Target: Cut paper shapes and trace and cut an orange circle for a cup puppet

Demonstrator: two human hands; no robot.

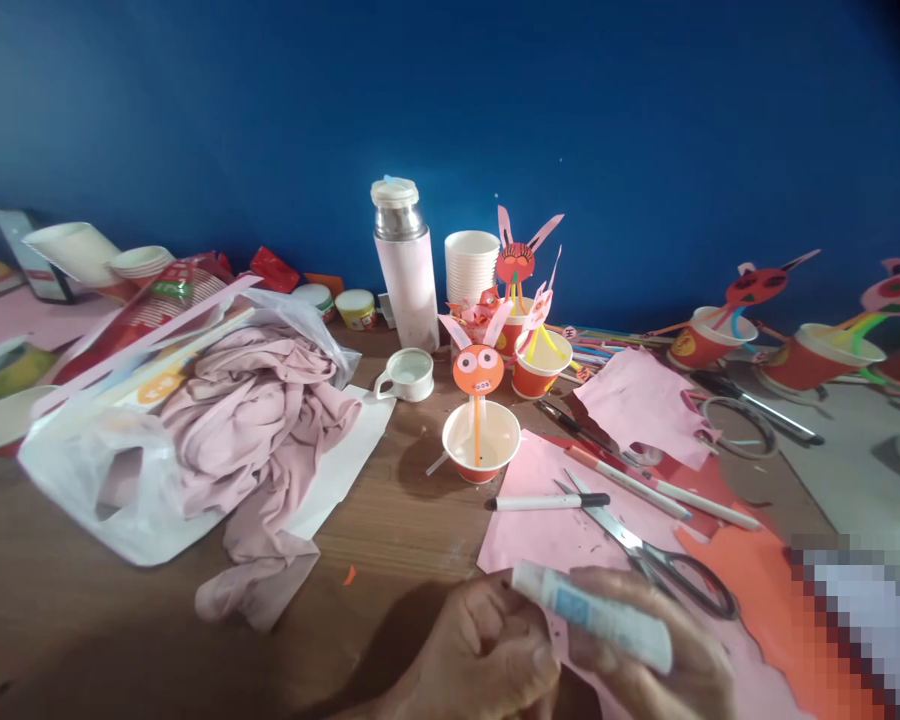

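Note:
At the bottom edge my right hand [660, 650] is closed round a white glue tube [592, 612] with a blue label, held slanting. Right beside it, my left hand [480, 655] is curled into a fist-like pinch, fingers pressed together; what it holds is hidden. Both hands hover over pink paper [555, 520] on the wooden table [390, 540]. Just beyond lie scissors [652, 560], a white marker [547, 501] and a pencil [660, 490]. A red paper cup [481, 442] with an orange rabbit face on a stick stands further back.
A plastic bag with pink cloth [225, 420] fills the left side. A thermos [406, 262], a stack of white cups [471, 265], a small mug [406, 375] and several paper-cup animal crafts [765, 330] stand before the blue wall. Orange paper [757, 590] lies at right.

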